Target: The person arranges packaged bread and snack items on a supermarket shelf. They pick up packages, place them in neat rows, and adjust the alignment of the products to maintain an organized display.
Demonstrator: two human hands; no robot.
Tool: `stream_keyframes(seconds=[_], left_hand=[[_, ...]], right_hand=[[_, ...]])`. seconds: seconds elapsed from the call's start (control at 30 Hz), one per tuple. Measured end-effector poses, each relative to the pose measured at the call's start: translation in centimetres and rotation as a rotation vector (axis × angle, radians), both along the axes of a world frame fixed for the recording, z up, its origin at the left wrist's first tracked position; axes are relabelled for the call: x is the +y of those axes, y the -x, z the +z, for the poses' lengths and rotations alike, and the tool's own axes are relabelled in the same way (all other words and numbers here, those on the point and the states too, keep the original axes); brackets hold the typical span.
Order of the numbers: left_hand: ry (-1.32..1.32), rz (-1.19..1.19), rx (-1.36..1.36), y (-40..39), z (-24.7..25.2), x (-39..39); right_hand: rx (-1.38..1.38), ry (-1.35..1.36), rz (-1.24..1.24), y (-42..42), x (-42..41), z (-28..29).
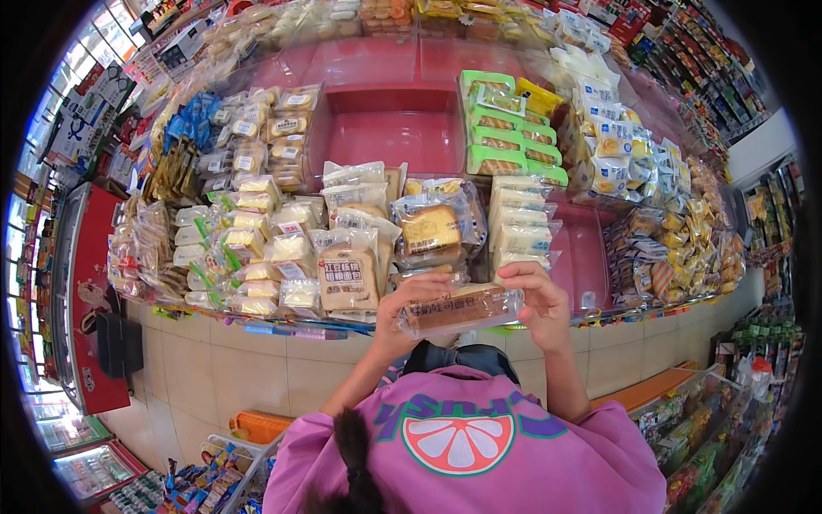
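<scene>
Level before me, at the front edge of the display, is a clear-wrapped pack of brown bread (472,310) with dark printing on it. My left hand (406,307) grips its left end, fingers over the top. At the other end my right hand (542,301) curls its fingers and thumb around the wrapper. Just beyond the pack stands a bagged thick toast loaf (431,232). A row of white wrapped sandwich breads (521,221) lies past my right fingers. Left of my left hand leans a bagged sliced loaf (349,277).
A red-bottomed bin (393,128) shows its bare base farther back. Green-boxed rolls (498,138) stand beside it. Butter-yellow packaged cakes (250,228) fill the left side, and bagged buns (681,247) the right. An orange crate (258,425) is on the tiled floor (234,372) behind left.
</scene>
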State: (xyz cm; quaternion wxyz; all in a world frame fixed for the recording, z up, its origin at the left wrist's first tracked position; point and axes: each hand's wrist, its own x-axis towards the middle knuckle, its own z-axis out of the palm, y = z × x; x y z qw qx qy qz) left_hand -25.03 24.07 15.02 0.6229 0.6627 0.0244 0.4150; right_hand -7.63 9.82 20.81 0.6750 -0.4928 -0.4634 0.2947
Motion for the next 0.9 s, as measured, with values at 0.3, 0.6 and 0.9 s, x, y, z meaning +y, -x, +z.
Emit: stream_keyframes(seconds=[0.3,0.6,0.9], left_hand=[[-0.059,0.054,0.015,0.7,0.7,0.0],[-0.084,0.08,0.018,1.0,0.9,-0.2],[-0.016,0.076,0.05,1.5,0.0,-1.5]], right_hand=[[0.043,-0.041,0.012,0.4,-0.3,-0.1],[0.053,-0.12,-0.024,0.4,-0.6,-1.4],[0.477,0.025,0.009,0.0,0.1,-3.0]])
